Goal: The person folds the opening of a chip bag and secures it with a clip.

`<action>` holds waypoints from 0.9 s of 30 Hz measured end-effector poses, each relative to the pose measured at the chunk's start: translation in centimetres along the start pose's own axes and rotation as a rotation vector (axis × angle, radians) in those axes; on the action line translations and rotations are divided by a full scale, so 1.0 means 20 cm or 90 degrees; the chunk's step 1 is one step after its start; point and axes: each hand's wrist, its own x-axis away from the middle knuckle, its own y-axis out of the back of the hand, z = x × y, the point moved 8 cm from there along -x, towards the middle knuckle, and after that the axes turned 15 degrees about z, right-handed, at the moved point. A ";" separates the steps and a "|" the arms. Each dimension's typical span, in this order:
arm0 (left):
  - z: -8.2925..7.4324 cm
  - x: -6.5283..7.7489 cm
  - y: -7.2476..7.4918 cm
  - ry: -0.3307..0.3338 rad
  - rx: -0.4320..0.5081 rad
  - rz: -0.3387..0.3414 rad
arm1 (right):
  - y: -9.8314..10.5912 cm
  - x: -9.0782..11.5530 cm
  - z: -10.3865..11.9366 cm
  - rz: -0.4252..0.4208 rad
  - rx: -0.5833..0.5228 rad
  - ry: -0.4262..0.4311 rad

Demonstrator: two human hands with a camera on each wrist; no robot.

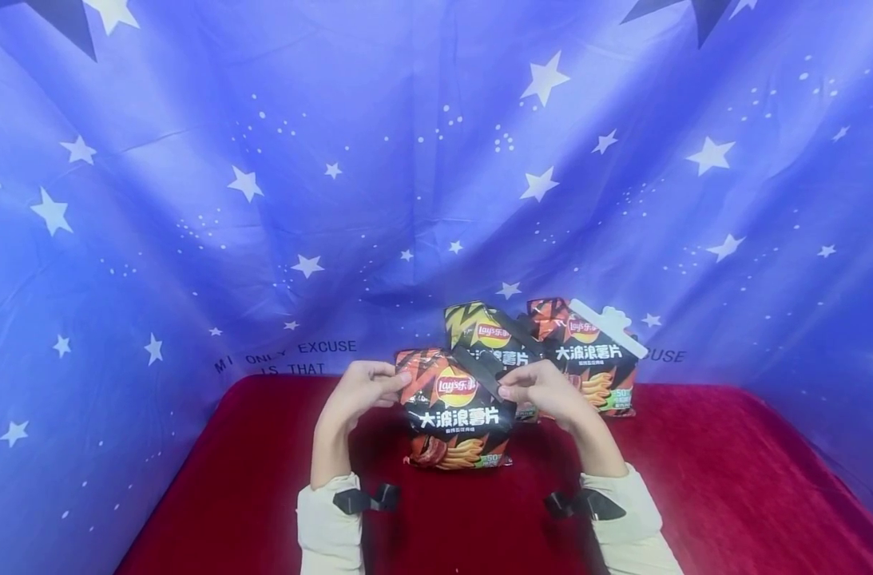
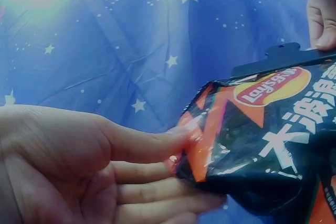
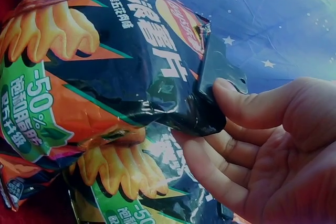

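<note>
A black and orange Lay's chip bag stands upright at the front, between both hands. My left hand pinches its upper left edge, thumb in front and fingers behind. A black bag clip lies slanted across the bag's upper right corner; in the right wrist view the clip runs along the folded edge. My right hand grips the lower end of that clip, the thumb on its face and the fingers behind the corner. Part of the clip is hidden by the thumb.
Behind stands a yellow and black chip bag with another dark clip, partly covered by the front bag. To its right is an orange chip bag with a white clip. A red cloth-covered table meets a blue star-patterned curtain.
</note>
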 end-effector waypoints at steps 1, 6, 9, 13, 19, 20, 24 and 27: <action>0.01 0.00 0.00 0.005 -0.003 0.010 | 0.00 0.00 0.00 0.007 -0.008 0.002; 0.04 0.00 -0.02 0.036 -0.029 0.052 | -0.01 0.01 -0.01 0.039 -0.032 -0.011; 0.04 0.00 -0.02 0.039 -0.032 0.064 | -0.01 0.03 -0.02 0.052 -0.022 -0.034; 0.04 0.01 -0.02 0.027 -0.024 0.077 | -0.01 0.04 -0.03 0.074 -0.013 -0.050; 0.01 0.03 0.02 0.003 0.000 0.045 | -0.03 0.04 0.01 0.096 -0.022 -0.030; 0.00 0.04 0.03 -0.002 0.002 0.031 | -0.03 0.05 0.02 0.095 -0.023 -0.027; -0.04 0.07 0.07 -0.023 0.026 -0.043 | -0.03 0.06 0.06 0.060 -0.018 -0.018; -0.07 0.10 0.12 -0.057 0.069 -0.122 | -0.03 0.06 0.10 0.001 -0.023 0.004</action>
